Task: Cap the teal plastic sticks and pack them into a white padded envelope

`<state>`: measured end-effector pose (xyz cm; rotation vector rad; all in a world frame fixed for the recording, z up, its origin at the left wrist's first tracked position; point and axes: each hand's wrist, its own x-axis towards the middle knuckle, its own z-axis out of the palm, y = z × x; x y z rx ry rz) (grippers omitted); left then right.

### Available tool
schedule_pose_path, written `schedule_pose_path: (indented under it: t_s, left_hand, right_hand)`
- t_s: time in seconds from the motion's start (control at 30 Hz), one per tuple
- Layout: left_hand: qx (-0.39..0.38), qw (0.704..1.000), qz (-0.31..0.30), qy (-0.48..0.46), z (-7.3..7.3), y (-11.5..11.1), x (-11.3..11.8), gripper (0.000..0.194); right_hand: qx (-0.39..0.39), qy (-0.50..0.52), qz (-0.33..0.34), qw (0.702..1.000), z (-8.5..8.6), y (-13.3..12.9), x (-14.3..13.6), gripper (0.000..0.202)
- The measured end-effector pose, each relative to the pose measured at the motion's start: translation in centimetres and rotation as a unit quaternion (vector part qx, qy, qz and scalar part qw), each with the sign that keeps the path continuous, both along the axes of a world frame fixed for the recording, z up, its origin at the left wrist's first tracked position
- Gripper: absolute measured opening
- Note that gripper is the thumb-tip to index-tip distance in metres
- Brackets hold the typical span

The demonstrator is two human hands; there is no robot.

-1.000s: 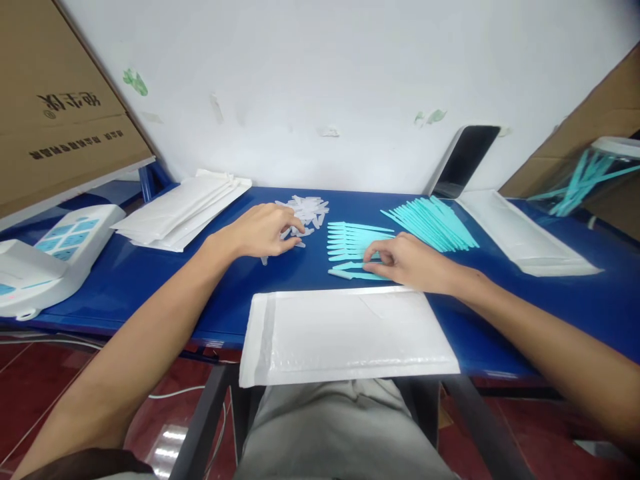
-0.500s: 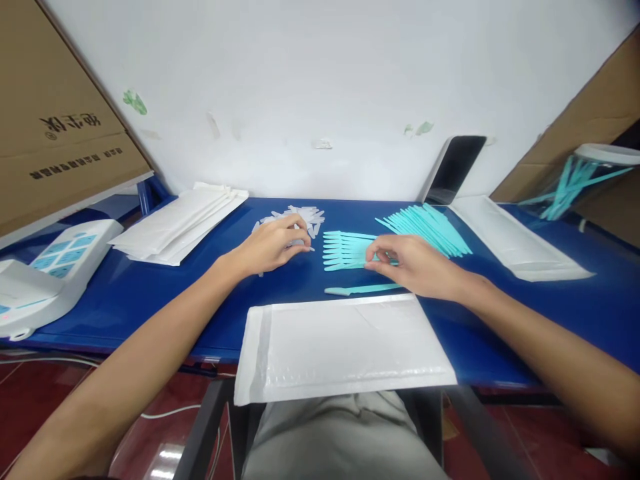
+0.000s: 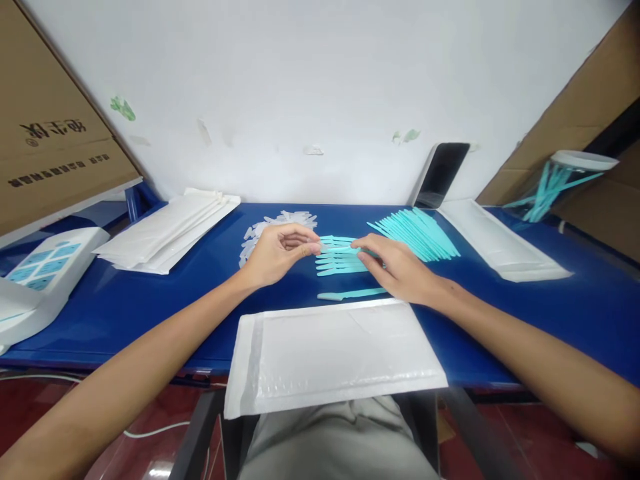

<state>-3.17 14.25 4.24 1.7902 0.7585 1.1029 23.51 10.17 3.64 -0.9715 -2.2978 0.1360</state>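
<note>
My left hand (image 3: 280, 255) pinches a small translucent blade cap (image 3: 324, 247) between thumb and fingertips. From the right, my right hand (image 3: 397, 267) grips a turquoise eyebrow razor (image 3: 344, 249), its head end pointing at the cap. The two meet or nearly meet; how far the cap covers the blade I cannot tell. Below them lies a row of turquoise razors (image 3: 340, 268). One single razor (image 3: 345, 295) rests nearer me, its handle end partly hidden by my right hand. Behind my left hand is a pile of translucent caps (image 3: 293, 218). A fanned heap of razors (image 3: 423, 233) spreads beyond my right hand.
A white padded mailer (image 3: 340, 353) lies over the desk's front edge. More mailers (image 3: 165, 230) are stacked left, another (image 3: 505, 240) right. A phone (image 3: 443, 175) leans on the wall. A power strip (image 3: 50, 267) sits far left; a clear tub (image 3: 555, 180) with razors is far right.
My left hand has moved right from the cap pile with a cap. My right hand has raised a razor from the row, and the hands have come together.
</note>
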Motion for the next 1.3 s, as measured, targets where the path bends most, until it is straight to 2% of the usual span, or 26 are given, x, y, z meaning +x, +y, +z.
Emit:
schedule_pose_path:
  t_s: [0.2,0.5,0.73,0.87,1.3]
  left_hand:
    - [0.002,1.0,-0.002,-0.016,-0.06,-0.22,0.2,0.034]
    - [0.021,0.999,-0.013,0.048,0.1,-0.33,0.15,0.03]
    - [0.031,0.996,-0.014,0.081,-0.06,-0.27,0.11,0.026]
    - [0.066,0.991,-0.019,0.111,-0.25,-0.25,0.01,0.021]
    - [0.115,0.98,-0.041,0.154,0.02,-0.73,-0.44,0.022]
  right_hand:
    - [0.005,-0.018,-0.013,1.0,0.1,-0.17,0.02,0.026]
    - [0.052,-0.005,-0.028,0.998,0.29,-0.22,-0.01,0.025]
    - [0.049,-0.007,-0.044,0.998,0.29,-0.3,0.02,0.026]
    - [0.039,-0.022,-0.054,0.998,0.35,-0.38,-0.05,0.029]
    - [0.04,-0.056,-0.043,0.997,0.78,-1.01,-0.58,0.035]
